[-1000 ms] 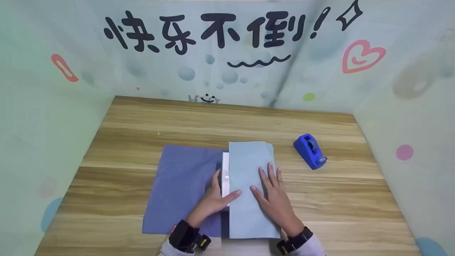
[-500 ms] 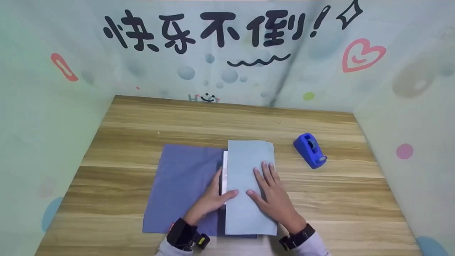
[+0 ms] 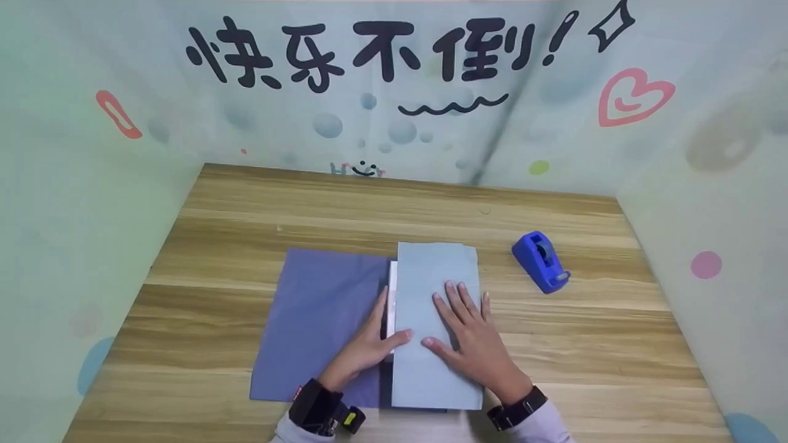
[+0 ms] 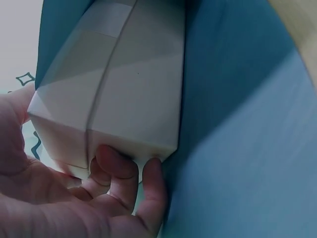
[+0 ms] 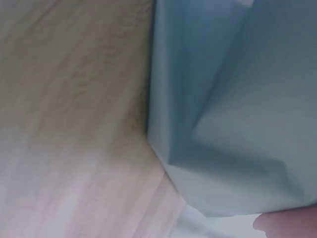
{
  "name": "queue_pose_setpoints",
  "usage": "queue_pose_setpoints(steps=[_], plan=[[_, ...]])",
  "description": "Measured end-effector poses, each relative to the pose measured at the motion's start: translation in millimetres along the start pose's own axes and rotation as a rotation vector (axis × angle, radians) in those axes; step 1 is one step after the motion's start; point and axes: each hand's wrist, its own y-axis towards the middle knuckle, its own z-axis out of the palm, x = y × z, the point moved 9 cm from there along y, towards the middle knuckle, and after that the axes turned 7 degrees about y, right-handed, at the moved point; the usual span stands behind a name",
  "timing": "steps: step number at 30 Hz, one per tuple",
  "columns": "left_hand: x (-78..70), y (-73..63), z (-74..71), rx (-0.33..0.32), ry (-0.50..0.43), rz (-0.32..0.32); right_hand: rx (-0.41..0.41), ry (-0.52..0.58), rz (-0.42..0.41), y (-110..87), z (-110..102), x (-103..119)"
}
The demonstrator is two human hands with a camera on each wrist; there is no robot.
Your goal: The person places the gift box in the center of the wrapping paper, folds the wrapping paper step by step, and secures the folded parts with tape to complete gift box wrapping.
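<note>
A white box [image 3: 392, 295] stands on a sheet of wrapping paper [image 3: 320, 326], purple-blue on the part lying flat to the left. The paper's light blue flap [image 3: 425, 277] is folded over the box from the right and covers most of it. My left hand [image 3: 366, 344] holds the box at its left side, thumb on top of the flap's edge; in the left wrist view its fingers curl against the box [image 4: 141, 74]. With fingers spread, my right hand [image 3: 477, 344] rests on the flap's right part. The right wrist view shows creased paper [image 5: 252, 124] at the folded side.
A blue tape dispenser [image 3: 540, 261] stands on the wooden table [image 3: 591, 332], to the right of the paper. Printed cloth walls [image 3: 394, 141] enclose the table at the back and both sides.
The flap's lower part has shifted slightly left, baring a strip of purple-blue paper at its lower edge. My right hand has slid a little left on it. The left hand keeps its hold.
</note>
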Motion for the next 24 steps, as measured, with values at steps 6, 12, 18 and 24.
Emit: queue_pose_setpoints(steps=[6, 12, 18, 24], plan=[[4.4, -4.3, -3.0, -0.04, 0.014, -0.026, 0.021, -0.082, -0.099, 0.9, 1.0, 10.8], [13.2, -17.9, -24.0, -0.103, 0.011, -0.06, 0.029, -0.131, -0.155, 0.2, 3.9, 14.8], [16.6, -44.5, -83.6, -0.364, 0.263, -0.062, 0.036, -0.149, -0.178, -1.1, 6.7, 14.8], [37.7, -76.2, -140.2, -0.45, 0.608, -0.333, 0.01, -0.151, -0.198, -1.6, 5.6, 14.6]])
